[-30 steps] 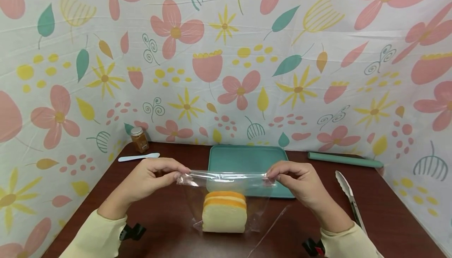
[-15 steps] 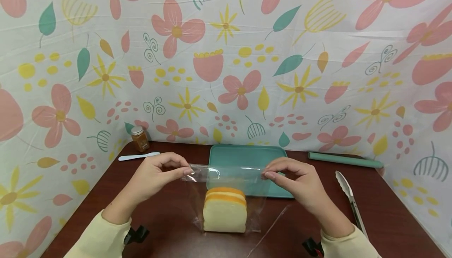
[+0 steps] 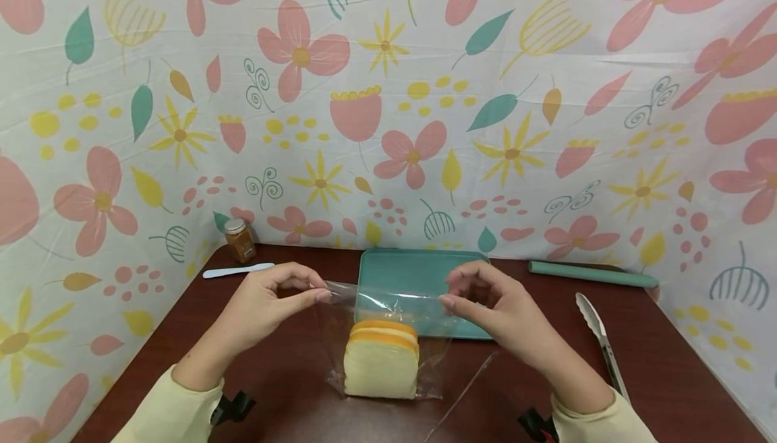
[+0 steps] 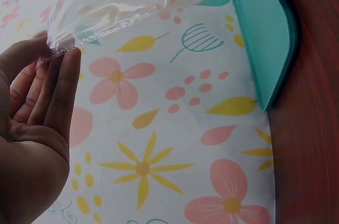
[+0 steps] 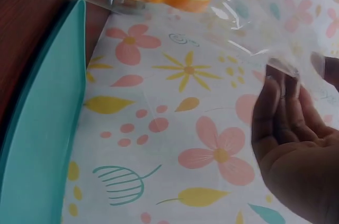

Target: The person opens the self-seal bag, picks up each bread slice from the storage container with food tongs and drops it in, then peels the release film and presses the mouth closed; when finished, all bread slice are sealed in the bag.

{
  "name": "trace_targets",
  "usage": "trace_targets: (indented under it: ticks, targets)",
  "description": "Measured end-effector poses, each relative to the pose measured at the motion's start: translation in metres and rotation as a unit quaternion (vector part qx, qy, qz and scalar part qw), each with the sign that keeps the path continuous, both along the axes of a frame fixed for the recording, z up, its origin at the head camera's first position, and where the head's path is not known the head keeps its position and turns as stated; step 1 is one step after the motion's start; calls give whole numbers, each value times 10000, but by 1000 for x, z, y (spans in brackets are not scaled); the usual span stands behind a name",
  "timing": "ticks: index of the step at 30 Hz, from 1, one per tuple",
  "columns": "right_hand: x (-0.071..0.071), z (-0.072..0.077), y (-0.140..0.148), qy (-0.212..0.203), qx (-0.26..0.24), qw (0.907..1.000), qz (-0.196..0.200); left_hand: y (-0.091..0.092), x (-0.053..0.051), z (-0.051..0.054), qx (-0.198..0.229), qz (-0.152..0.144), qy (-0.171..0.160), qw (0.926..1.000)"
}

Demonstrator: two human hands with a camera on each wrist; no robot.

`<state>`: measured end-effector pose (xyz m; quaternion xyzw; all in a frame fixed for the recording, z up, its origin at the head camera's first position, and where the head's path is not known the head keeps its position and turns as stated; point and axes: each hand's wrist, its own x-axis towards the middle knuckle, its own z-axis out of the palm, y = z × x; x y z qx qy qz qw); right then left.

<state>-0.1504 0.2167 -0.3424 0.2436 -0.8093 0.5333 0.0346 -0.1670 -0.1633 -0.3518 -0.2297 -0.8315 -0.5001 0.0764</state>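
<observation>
A clear plastic bag (image 3: 397, 303) stands over the table with sliced bread (image 3: 381, 367) inside it, pale slices with orange crust. My left hand (image 3: 264, 305) pinches the bag's upper left corner between thumb and fingertips; the left wrist view shows the film (image 4: 127, 4) bunched there. At the upper right corner, my right hand (image 3: 500, 305) has its thumb parted from its fingers. In the right wrist view those fingertips (image 5: 274, 68) touch the film, with a gap to the thumb.
Behind the bag lies a teal tray (image 3: 425, 269). A jar (image 3: 240, 241) and a pale blue spreader (image 3: 238, 270) sit at back left. On the right are a green roll (image 3: 591, 274) and metal tongs (image 3: 603, 345). A thin twist tie (image 3: 464, 392) lies right of the bag.
The right thumb and fingers have parted from their pinch on the bag's corner, and that hand has shifted slightly left. The bag's top edge, earlier stretched taut, now sags. The left hand keeps its pinch.
</observation>
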Motion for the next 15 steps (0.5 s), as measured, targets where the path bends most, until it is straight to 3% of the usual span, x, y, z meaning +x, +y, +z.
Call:
trace_targets:
  ticks: [8, 15]
  targets:
    - [-1, -4, 3, -178, 999, 9948, -103, 0, 0, 0, -62, 48, 18, 10000]
    - [1, -4, 5, -390, 1073, 9935, 25, 1, 2, -1, 100, 0, 77, 9999]
